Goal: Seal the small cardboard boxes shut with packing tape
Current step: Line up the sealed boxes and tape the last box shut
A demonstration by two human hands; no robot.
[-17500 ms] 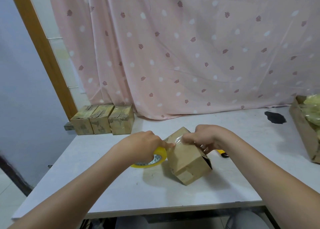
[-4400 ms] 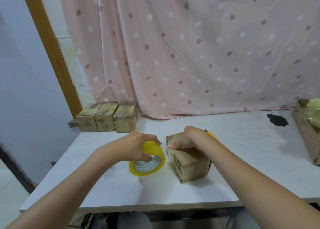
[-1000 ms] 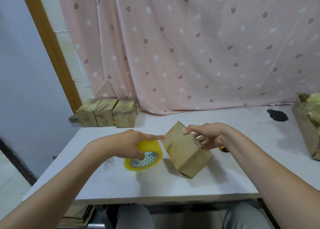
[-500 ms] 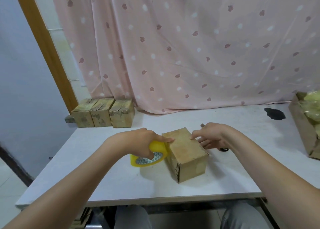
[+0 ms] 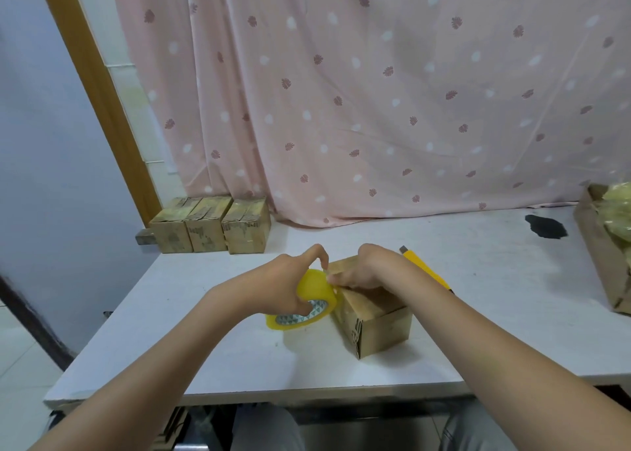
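A small cardboard box (image 5: 375, 324) lies flat on the white table (image 5: 211, 355) in front of me. My left hand (image 5: 286, 285) grips a yellow roll of packing tape (image 5: 309, 300) that stands tilted against the box's left side. My right hand (image 5: 367, 268) rests on the box's top at its far left edge, fingers curled down and pinching the tape's free end right beside the roll. The far part of the box is hidden under that hand.
Three small cardboard boxes (image 5: 210, 223) stand in a row at the table's back left. A yellow utility knife (image 5: 421, 266) lies behind my right wrist. A larger open carton (image 5: 604, 249) with plastic bags sits at the right edge. A dark mark (image 5: 546, 227) is near it.
The box was tipped on an edge a second ago and now lies flat. My right hand has moved left across the box top to the tape roll.
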